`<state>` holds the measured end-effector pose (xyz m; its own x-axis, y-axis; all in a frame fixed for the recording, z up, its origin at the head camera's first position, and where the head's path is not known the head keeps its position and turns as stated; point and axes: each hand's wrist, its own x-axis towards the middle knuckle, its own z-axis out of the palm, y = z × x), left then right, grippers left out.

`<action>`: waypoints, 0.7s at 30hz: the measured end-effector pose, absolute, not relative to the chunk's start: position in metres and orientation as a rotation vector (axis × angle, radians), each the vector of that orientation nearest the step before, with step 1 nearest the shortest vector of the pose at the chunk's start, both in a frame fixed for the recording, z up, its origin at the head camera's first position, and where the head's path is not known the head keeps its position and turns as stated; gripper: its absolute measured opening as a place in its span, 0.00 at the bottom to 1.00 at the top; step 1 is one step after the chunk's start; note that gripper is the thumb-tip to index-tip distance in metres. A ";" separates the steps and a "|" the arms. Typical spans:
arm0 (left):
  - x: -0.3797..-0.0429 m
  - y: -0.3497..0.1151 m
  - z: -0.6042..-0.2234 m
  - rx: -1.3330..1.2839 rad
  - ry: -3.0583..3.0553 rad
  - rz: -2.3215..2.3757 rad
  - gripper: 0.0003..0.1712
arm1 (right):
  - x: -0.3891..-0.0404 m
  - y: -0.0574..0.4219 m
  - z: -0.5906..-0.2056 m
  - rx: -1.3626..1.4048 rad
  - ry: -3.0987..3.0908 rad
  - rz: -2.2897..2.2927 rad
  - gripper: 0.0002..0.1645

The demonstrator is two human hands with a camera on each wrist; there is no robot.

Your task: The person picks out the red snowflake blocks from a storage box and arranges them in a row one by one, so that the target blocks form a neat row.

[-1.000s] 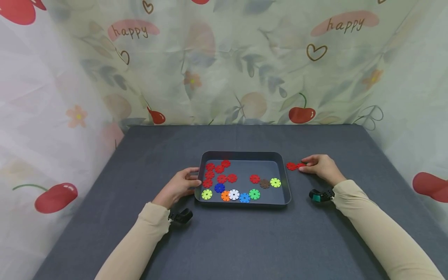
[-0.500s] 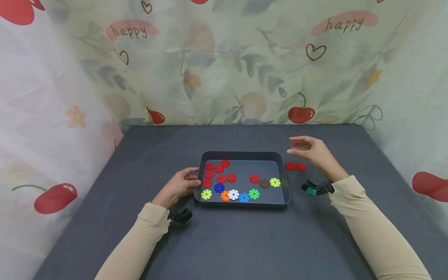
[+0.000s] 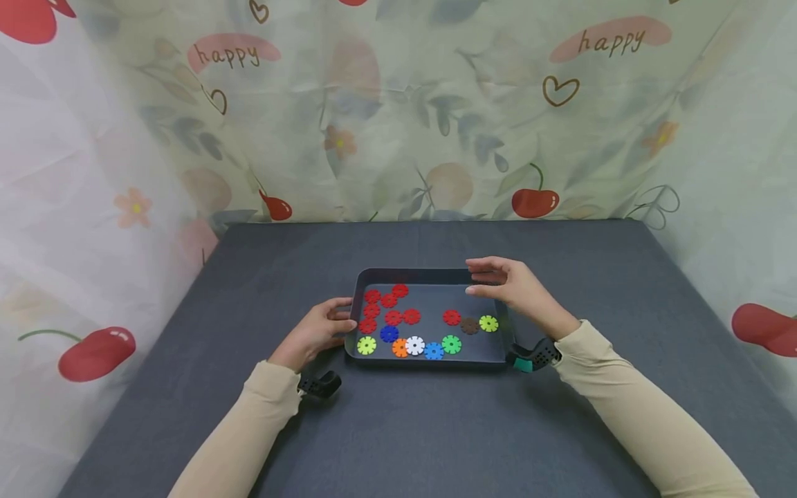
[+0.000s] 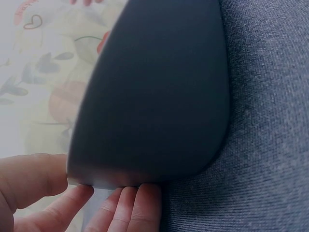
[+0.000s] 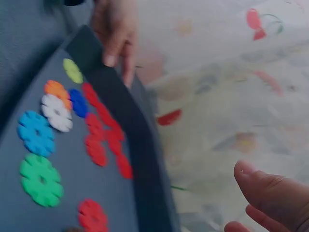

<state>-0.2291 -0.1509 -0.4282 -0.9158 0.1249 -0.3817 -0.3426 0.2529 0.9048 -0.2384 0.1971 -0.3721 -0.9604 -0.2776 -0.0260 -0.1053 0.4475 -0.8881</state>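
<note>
A dark rectangular tray [image 3: 429,363] holds several notched plastic snowflake discs. My left hand [image 3: 314,330] grips its left side, the thumb at the rim and the fingertips against the outer wall [image 4: 159,96]. Above the tray's far right corner hovers my right hand [image 3: 513,287], fingers and thumb apart and holding nothing. Red discs [image 3: 371,310] cluster at the tray's left. On the right, a red disc [image 3: 452,317], a brown disc [image 3: 470,326] and a yellow-green disc [image 3: 488,324] form a row. Near the front are orange, white [image 3: 415,346], light blue [image 3: 434,351] and green discs [image 5: 41,180].
A dark grey cloth [image 3: 398,429] covers the table. Behind it hangs a printed curtain [image 3: 398,138] with cherries and lettering. Each wrist wears a black camera mount [image 3: 320,384]. The table spot just right of the tray is hidden by my right hand and wrist.
My right hand let go of one of two linked red discs on the table, rose, and moved left over the tray's corner. Those discs are now hidden behind it. My left hand stays put.
</note>
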 end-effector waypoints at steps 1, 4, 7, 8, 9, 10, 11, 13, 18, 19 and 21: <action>-0.229 -0.151 -0.428 -0.203 2.154 1.705 0.34 | -0.239 0.194 -0.376 -0.346 2.522 -1.516 0.35; -0.229 -0.151 -0.427 -0.197 2.163 1.699 0.34 | -0.241 0.186 -0.388 -0.350 2.510 -1.458 0.34; -0.229 -0.151 -0.427 -0.195 2.165 1.694 0.34 | -0.244 0.180 -0.400 -0.347 2.506 -1.377 0.34; -0.229 -0.151 -0.427 -0.197 2.163 1.695 0.34 | -0.245 0.179 -0.404 -0.340 2.499 -1.356 0.34; -0.229 -0.151 -0.427 -0.196 2.162 1.694 0.34 | -0.246 0.177 -0.406 -0.328 2.496 -1.335 0.33; -0.229 -0.151 -0.427 -0.199 2.160 1.696 0.34 | -0.247 0.176 -0.409 -0.315 2.489 -1.318 0.33; -0.229 -0.151 -0.427 -0.199 2.156 1.698 0.34 | -0.249 0.175 -0.410 -0.308 2.483 -1.302 0.33; -0.230 -0.151 -0.427 -0.202 2.154 1.700 0.34 | -0.251 0.174 -0.412 -0.299 2.479 -1.264 0.32; -0.230 -0.150 -0.427 -0.207 2.159 1.694 0.34 | -0.257 0.172 -0.412 -0.298 2.502 -1.155 0.30; -0.230 -0.150 -0.427 -0.207 2.162 1.690 0.34 | -0.258 0.171 -0.412 -0.294 2.508 -1.136 0.30; -0.230 -0.150 -0.427 -0.211 2.165 1.686 0.34 | -0.260 0.170 -0.412 -0.304 2.519 -1.098 0.29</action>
